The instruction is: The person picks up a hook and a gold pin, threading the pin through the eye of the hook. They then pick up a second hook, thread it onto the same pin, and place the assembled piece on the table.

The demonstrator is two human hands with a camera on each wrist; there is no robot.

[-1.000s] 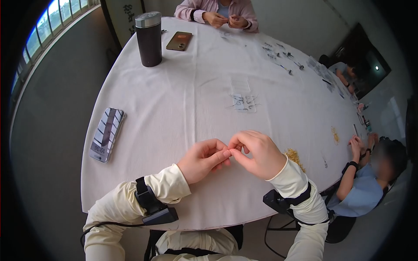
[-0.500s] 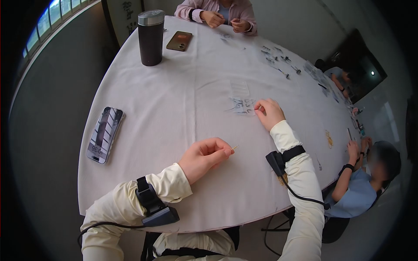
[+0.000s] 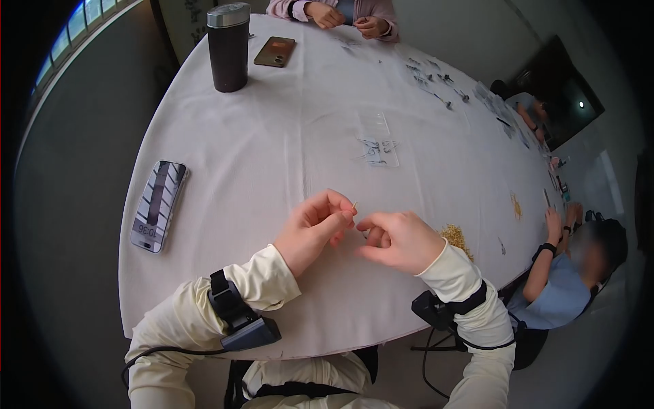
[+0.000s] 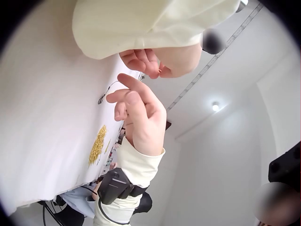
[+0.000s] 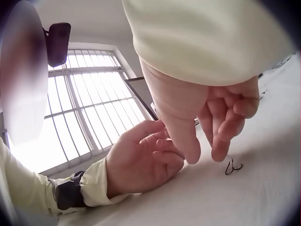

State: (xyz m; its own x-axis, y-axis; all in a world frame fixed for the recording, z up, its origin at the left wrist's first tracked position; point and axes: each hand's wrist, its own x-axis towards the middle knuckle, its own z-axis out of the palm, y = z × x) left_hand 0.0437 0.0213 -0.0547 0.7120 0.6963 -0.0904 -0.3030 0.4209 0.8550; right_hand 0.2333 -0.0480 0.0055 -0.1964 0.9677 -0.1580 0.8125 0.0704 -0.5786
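My left hand (image 3: 347,215) hovers just above the white tablecloth (image 3: 286,150) and pinches a thin pale pin (image 3: 354,203) between thumb and forefinger, tip pointing up. My right hand (image 3: 365,228) is close beside it, fingertips a few centimetres apart. In the right wrist view a small dark wire hook (image 5: 232,165) hangs just below the right thumb and forefinger, apparently pinched by its thin end, with the left hand (image 5: 141,162) behind it. The left wrist view shows the right hand (image 4: 138,110) with fingers curled inward under the left fingers (image 4: 146,61).
A clear bag with more dark hooks (image 3: 378,151) lies mid-table. A heap of small golden bits (image 3: 458,238) sits right of my right hand. A phone (image 3: 158,206) lies left; a dark tumbler (image 3: 228,46) and another phone (image 3: 274,51) stand far. Other people sit across (image 3: 340,10) and right (image 3: 572,273).
My right hand left the left hand, reached out to the bag of hooks, then came back beside the left hand. The left hand kept the pin and rose slightly.
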